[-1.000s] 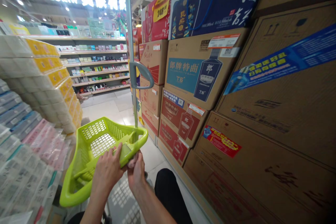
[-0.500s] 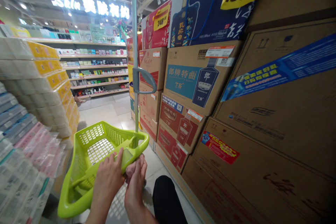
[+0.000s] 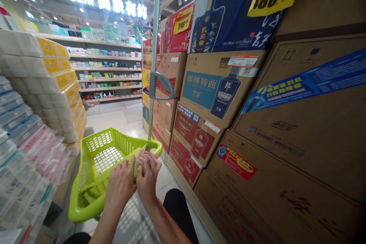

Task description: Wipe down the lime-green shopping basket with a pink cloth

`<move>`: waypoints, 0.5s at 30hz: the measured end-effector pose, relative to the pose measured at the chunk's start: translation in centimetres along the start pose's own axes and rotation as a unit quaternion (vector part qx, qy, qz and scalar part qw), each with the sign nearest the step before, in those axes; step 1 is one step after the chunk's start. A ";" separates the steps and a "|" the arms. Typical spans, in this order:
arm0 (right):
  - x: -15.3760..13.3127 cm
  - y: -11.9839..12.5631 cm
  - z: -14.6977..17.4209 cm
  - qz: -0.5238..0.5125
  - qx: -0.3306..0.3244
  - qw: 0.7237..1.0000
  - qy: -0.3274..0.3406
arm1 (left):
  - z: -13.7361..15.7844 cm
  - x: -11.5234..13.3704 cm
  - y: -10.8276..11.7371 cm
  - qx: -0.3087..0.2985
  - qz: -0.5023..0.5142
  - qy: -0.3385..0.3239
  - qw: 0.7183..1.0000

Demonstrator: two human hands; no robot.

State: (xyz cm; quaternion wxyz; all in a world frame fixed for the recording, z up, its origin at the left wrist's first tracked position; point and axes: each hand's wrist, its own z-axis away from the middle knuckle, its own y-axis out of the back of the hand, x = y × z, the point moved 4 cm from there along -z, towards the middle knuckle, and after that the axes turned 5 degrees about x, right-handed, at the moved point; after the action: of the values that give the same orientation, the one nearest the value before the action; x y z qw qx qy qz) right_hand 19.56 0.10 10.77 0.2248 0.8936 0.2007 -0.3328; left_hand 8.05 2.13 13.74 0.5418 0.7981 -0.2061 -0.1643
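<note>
Gripping green basket rim, fingers on top.

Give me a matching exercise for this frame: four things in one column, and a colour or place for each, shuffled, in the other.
Things:
1. shopping basket
2. price tag reading 248.00
3. tissue packs
4. left hand

Descriptions:
A. stacked on the left side of the aisle
B. lime green, with a mesh floor
C. yellow, on a red box in the top row
D. on the basket's near rim, beside the right hand

Pairs: 1-B, 2-C, 3-A, 4-D
</note>
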 end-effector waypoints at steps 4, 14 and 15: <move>1.8 0.6 -1.6 0.016 -0.004 1.000 0.002 | 0.9 -1.6 0.7 -0.007 0.047 0.003 0.999; 0.9 -0.6 -1.4 0.036 -0.061 0.997 0.043 | 2.3 -4.1 0.6 -0.138 -0.007 0.111 0.984; 1.1 -0.5 -1.5 0.044 -0.066 0.996 0.051 | 2.3 -4.3 0.6 -0.140 -0.007 0.107 0.984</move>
State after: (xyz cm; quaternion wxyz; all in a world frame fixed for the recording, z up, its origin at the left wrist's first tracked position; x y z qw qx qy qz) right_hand 20.84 1.53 10.87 0.2877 0.9004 0.1938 -0.2625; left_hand 3.15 2.24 13.66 0.6662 0.7286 -0.1163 -0.1086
